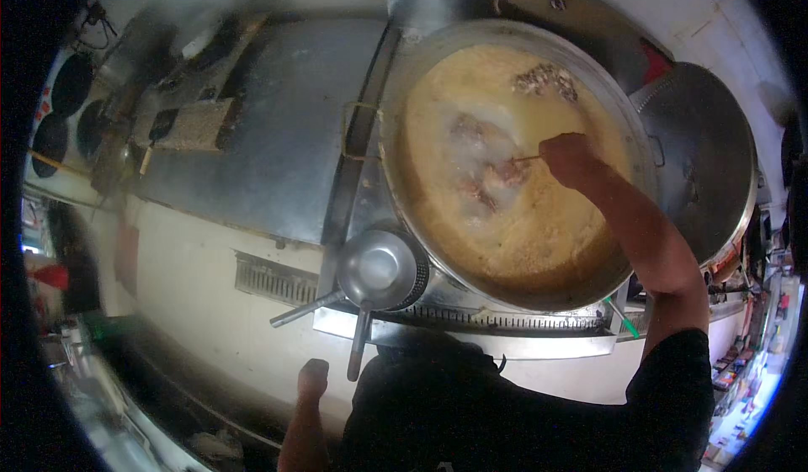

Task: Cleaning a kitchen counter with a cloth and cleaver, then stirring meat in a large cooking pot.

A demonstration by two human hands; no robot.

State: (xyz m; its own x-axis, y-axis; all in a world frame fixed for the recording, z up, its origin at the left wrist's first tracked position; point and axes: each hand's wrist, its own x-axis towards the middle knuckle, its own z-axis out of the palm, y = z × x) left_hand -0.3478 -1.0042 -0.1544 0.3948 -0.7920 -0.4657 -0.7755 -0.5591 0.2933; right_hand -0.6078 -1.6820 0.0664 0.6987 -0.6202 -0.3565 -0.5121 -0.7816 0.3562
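A very large round metal pot of cloudy yellow-brown broth stands before me, with steam over it. Over the broth, my right hand grips a thin stick-like handle, whose far end meets reddish pieces, apparently meat, at the liquid's surface. What is on that end is hidden. A dark, speckled clump shows near the pot's far side. My left hand hangs low at the left, fingers curled, beside the handles of the pans; nothing shows in it.
A metal pan with a long handle rests on a perforated strainer left of the pot's near rim. A large round metal lid or vessel stands at the right. To the left, a spatula lies on a block by a flat metal surface.
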